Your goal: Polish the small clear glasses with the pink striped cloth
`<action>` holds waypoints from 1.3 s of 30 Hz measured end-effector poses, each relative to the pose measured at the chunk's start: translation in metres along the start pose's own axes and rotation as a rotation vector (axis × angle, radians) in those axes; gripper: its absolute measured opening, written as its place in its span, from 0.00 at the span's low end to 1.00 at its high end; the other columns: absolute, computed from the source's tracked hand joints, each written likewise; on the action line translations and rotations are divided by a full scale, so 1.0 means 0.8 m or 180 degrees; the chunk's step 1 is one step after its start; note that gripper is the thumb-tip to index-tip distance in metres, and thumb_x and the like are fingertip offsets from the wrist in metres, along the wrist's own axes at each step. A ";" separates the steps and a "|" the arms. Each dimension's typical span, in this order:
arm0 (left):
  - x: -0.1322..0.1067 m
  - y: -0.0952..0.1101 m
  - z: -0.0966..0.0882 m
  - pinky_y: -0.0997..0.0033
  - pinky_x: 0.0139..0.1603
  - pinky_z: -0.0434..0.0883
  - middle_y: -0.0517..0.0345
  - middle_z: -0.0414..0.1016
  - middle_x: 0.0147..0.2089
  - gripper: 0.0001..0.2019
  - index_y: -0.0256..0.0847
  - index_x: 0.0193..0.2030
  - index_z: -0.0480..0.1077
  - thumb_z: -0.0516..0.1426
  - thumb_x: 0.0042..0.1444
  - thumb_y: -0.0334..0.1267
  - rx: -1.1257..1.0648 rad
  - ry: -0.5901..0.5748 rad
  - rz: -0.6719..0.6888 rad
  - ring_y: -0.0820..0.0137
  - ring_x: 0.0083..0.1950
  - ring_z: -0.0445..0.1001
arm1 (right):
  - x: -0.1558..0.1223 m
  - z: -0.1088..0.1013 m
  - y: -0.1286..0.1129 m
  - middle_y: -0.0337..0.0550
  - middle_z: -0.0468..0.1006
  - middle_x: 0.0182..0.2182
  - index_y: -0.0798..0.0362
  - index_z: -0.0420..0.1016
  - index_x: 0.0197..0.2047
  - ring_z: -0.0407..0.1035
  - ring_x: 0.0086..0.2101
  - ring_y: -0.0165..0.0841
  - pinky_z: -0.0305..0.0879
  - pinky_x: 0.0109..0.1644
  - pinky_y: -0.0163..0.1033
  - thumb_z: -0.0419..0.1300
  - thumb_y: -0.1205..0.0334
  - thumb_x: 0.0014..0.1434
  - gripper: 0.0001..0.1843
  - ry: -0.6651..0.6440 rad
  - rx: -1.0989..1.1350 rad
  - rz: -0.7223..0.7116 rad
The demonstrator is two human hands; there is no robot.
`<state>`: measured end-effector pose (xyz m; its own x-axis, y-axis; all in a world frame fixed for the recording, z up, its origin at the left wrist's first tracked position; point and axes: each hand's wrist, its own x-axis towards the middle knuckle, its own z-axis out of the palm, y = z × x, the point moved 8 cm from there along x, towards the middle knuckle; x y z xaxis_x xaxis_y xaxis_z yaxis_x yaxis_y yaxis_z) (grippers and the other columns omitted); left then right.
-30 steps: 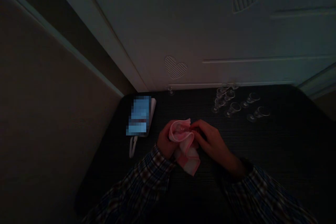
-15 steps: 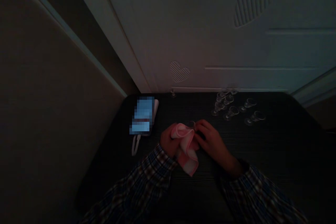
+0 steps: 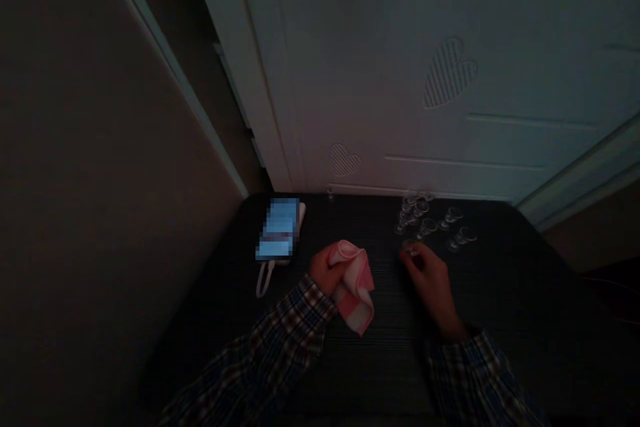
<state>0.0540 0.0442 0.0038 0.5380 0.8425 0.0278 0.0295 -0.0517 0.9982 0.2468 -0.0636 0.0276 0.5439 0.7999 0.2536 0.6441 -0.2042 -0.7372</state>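
Note:
My left hand (image 3: 326,271) is closed on a pink and white cloth (image 3: 356,287), which hangs in folds over the dark table. Between the fingertips of my right hand (image 3: 431,279) is a small stemmed glass (image 3: 410,248), its lower part hidden by the fingers. It is held just in front of a cluster of small clear glasses (image 3: 420,211). To the right of that cluster stand two more glasses, one of them a stemmed glass (image 3: 463,238) nearest the table's right side.
On the left of the dark table (image 3: 390,367) lies a phone (image 3: 280,230) with a blurred lit screen, a white cable (image 3: 263,279) looped below it. One small glass (image 3: 331,194) stands at the back edge, by a white panel (image 3: 360,80) with heart reliefs.
My right hand has moved away from the cloth, rightward toward the cluster, taking the small glass with it. My left hand still holds the cloth. The camera view has shifted.

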 end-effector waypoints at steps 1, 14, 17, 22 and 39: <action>-0.001 -0.001 0.002 0.62 0.43 0.70 0.49 0.77 0.38 0.12 0.34 0.39 0.71 0.58 0.50 0.38 -0.0028 -0.0041 0.0007 0.63 0.40 0.74 | -0.002 -0.012 0.012 0.44 0.74 0.32 0.54 0.71 0.37 0.67 0.31 0.33 0.60 0.35 0.37 0.52 0.55 0.57 0.13 0.0130 0.0011 0.0159; 0.000 0.017 0.004 0.62 0.48 0.67 0.53 0.73 0.42 0.16 0.38 0.45 0.65 0.58 0.48 0.37 0.0057 -0.0107 0.0521 0.64 0.45 0.72 | 0.022 -0.055 0.078 0.49 0.76 0.32 0.56 0.73 0.36 0.68 0.32 0.38 0.60 0.36 0.40 0.52 0.51 0.53 0.18 0.0606 -0.0324 0.0501; 0.001 0.015 -0.002 0.62 0.49 0.66 0.54 0.71 0.45 0.19 0.39 0.49 0.62 0.57 0.48 0.36 0.0229 0.0037 0.0611 0.65 0.46 0.70 | 0.015 -0.060 0.079 0.49 0.76 0.33 0.57 0.72 0.40 0.68 0.32 0.38 0.60 0.37 0.40 0.54 0.53 0.52 0.18 0.0643 -0.0259 0.0502; 0.004 0.009 -0.004 0.62 0.48 0.65 0.54 0.70 0.45 0.21 0.40 0.50 0.62 0.55 0.46 0.32 0.0734 0.0132 0.0709 0.63 0.46 0.69 | -0.028 -0.087 0.070 0.45 0.74 0.36 0.54 0.67 0.51 0.68 0.32 0.35 0.61 0.36 0.39 0.52 0.54 0.55 0.22 0.1097 -0.0069 0.0672; 0.000 0.016 -0.030 0.68 0.39 0.65 0.57 0.70 0.34 0.13 0.40 0.40 0.65 0.55 0.45 0.39 -0.0135 0.0731 0.0305 0.66 0.36 0.69 | 0.086 0.121 -0.103 0.47 0.67 0.47 0.50 0.67 0.49 0.62 0.48 0.34 0.59 0.55 0.44 0.45 0.75 0.56 0.22 -0.0496 0.0469 -0.1424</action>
<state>0.0341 0.0560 0.0176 0.3309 0.9349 0.1287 -0.0504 -0.1187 0.9916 0.1789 0.0629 0.0455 0.1373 0.8680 0.4772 0.7071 0.2515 -0.6609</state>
